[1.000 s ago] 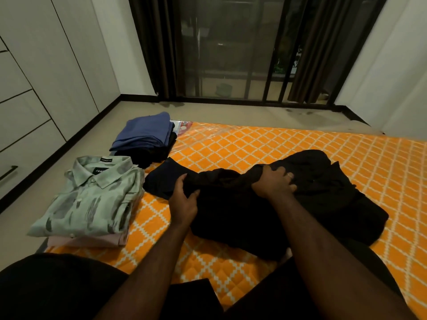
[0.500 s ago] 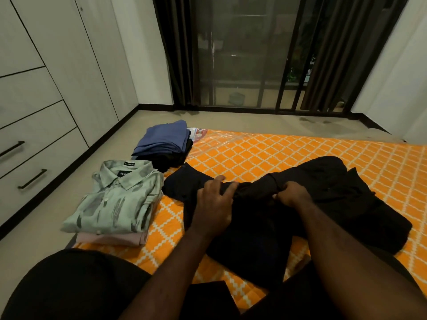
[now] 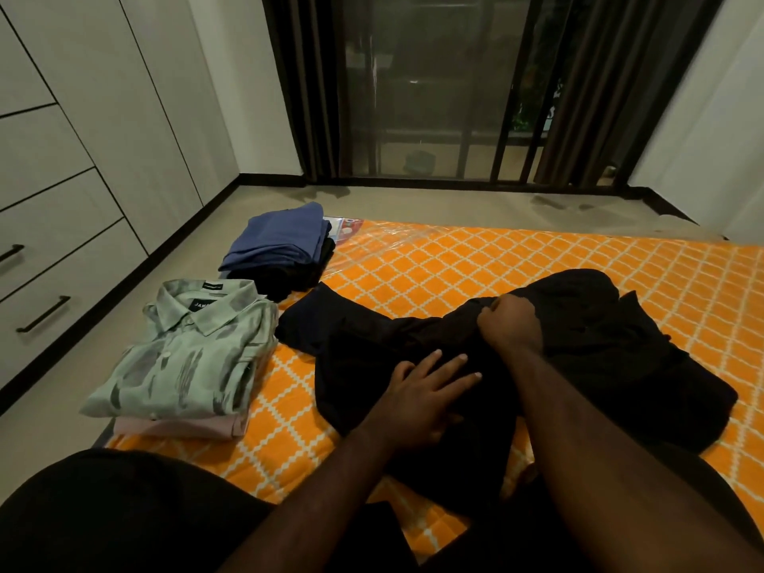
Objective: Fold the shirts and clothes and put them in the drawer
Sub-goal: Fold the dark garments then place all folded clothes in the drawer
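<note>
A black garment (image 3: 578, 357) lay spread and rumpled across the orange patterned mattress (image 3: 475, 266), right in front of the seated person. The left hand (image 3: 421, 399) rested flat on the near part of the cloth, fingers straight and spread, pressing it down. The right hand (image 3: 510, 324) was farther back, its fingers curled into a tight grip on a bunched fold of the same cloth (what kind of garment it was could not be told in the dim light).

At the mattress's left edge sat a folded pale green shirt (image 3: 186, 353) with dark brush-like marks, collar up, on top of a folded pink piece (image 3: 177, 425). Just beyond it stood a second pile: a folded blue garment (image 3: 281, 241) lying over something dark (image 3: 289, 275). A sheet of clear plastic (image 3: 372, 246) covered the far left corner of the mattress.

Along the left wall ran white cupboards with drawers (image 3: 62, 262), all closed, with dark bar handles. Dark curtains (image 3: 587, 88) framed a glass door (image 3: 426, 84) at the back.
</note>
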The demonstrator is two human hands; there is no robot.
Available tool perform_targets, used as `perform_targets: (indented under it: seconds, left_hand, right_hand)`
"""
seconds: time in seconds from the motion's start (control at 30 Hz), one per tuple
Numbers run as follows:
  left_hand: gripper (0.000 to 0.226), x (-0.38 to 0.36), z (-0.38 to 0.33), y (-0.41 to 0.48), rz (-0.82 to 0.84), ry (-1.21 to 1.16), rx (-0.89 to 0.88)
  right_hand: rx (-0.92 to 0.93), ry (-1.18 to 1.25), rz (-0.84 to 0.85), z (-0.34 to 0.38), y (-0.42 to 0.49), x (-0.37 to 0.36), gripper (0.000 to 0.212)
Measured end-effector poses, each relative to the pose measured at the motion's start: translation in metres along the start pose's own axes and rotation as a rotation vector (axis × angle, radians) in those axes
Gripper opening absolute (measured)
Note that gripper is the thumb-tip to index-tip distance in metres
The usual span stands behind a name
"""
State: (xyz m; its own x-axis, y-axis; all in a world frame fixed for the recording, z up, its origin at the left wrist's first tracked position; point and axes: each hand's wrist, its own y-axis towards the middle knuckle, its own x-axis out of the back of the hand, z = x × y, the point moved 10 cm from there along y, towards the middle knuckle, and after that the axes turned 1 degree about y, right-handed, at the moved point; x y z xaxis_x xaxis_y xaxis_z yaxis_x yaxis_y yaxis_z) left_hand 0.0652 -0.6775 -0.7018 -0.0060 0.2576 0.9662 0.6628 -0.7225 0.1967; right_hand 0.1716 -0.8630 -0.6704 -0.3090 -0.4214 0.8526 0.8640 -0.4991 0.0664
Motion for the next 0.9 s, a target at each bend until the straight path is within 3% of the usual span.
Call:
perform_targets:
  seconds: [0.07,0.2,0.3,0.5,0.67,0.8,0.9]
  left_hand:
    - [0.075,0.009,0.011,0.002,-0.015,-0.024,0.063]
    - [0.074,0.026,0.031,0.002,-0.058,-0.069,0.138]
    - [0.072,0.04,0.045,0.0,-0.149,-0.165,0.202]
    - [0.059,0.061,0.083,-0.004,-0.39,-0.806,0.521]
    - [0.044,0.088,0.09,0.003,-0.433,-0.824,0.532]
    - [0.03,0.138,0.1,0.041,-0.453,-0.746,0.538]
    - [0.05,0.141,0.117,0.081,-0.224,-0.903,0.757]
  right_hand:
    - [0.0,-0.03,0.007,0.006,0.001,-0.006,0.048]
    - [-0.183,-0.135,0.125,0.003,-0.003,-0.024,0.104]
    - [-0.251,-0.171,0.14,0.001,-0.003,-0.029,0.117]
    - [-0.252,0.013,0.196,0.001,-0.001,-0.036,0.057]
    - [-0.22,0.337,0.128,0.02,-0.004,-0.017,0.038]
    - [0.031,0.582,-0.061,0.069,-0.02,0.022,0.019]
    - [0.374,0.639,-0.124,0.115,-0.048,0.045,0.013]
